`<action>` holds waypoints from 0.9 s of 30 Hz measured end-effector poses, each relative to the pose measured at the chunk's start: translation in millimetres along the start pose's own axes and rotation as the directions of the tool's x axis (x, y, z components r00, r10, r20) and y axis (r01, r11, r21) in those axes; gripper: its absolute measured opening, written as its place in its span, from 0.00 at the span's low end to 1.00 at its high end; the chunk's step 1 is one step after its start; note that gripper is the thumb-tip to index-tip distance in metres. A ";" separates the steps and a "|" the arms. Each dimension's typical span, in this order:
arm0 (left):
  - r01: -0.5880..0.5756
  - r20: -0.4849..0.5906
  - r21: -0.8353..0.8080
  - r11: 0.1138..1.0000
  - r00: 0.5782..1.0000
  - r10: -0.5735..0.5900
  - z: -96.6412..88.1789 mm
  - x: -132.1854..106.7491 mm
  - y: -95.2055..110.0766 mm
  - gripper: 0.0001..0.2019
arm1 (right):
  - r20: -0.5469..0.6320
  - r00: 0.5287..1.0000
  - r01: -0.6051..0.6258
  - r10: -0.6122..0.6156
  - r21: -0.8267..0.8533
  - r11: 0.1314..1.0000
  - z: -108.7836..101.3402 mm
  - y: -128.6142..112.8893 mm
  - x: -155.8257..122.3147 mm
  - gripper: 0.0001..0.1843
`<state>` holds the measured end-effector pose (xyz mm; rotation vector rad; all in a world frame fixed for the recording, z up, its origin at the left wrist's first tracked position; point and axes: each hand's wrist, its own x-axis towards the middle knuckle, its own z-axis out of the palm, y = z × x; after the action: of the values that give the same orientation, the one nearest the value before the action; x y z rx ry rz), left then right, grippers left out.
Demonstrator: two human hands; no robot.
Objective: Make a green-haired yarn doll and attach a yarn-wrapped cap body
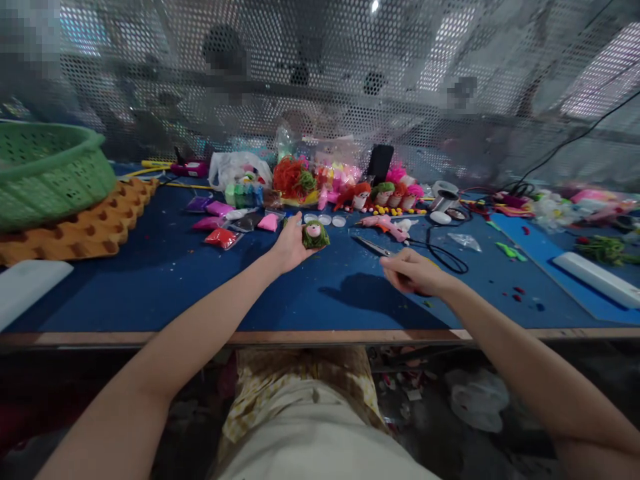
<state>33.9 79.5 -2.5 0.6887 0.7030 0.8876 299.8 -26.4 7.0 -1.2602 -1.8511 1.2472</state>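
The blue tabletop (150, 293) ends on the near side in a pale wooden edge (320, 337), and both forearms cross that edge. Open room for moving lies between the two hands and on toward the near edge, and another broad stretch of blue runs left of the left forearm. A brown egg tray (115, 217) under a green basket (55, 180) bounds the left side; a light blue board (537, 257) carrying a white bar (600, 277) bounds the right. The far side is tighter: colored packets (220, 238), small round white lids (339, 221), a pink glue gun (385, 225) and a row of small dolls (385, 195) stand before a perforated screen (320, 80).

The left hand (291, 245) grips a small green-haired doll head (314, 233) at its left side, just nearer than the lids. Its pink face is turned upward, and the green mass looks longest from left to right. The right hand (413, 270) is closed around the handles of scissors (373, 246), right of the doll head and apart from it. The scissors' long axis slants, tips pointing left and slightly far; whether the blades are parted is too small to tell. A dark shadow (367, 292) falls on the blue nearer than the blades.
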 end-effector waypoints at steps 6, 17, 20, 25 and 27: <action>0.027 0.040 0.003 1.000 0.999 -0.027 4.6 -6.0 -3.3 0.29 | -0.312 0.950 -0.020 0.019 0.000 1.000 36.6 2.9 67.7 0.29; -0.016 -0.010 0.012 1.000 1.000 0.016 10.1 -8.3 1.6 0.28 | 0.084 0.992 -0.099 0.091 0.094 0.991 7.5 -7.4 22.7 0.32; -0.010 -0.031 0.025 1.000 0.999 0.011 9.8 -5.3 0.5 0.28 | 0.516 0.810 -0.345 0.278 0.036 0.938 -23.3 -18.1 -36.0 0.34; -0.026 -0.030 0.052 0.998 0.999 0.028 7.7 -1.6 -0.9 0.25 | 0.743 0.474 -0.575 0.472 -0.144 0.805 -50.5 -38.3 -85.4 0.33; -0.051 -0.023 0.068 0.996 0.998 0.053 6.7 -1.3 -1.4 0.20 | 0.651 0.581 -0.558 0.489 -0.119 0.821 -51.2 -37.9 -82.6 0.32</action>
<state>39.1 76.2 0.7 0.7601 0.7423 0.9246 360.3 -87.5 65.9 -1.4990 -1.8596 2.3476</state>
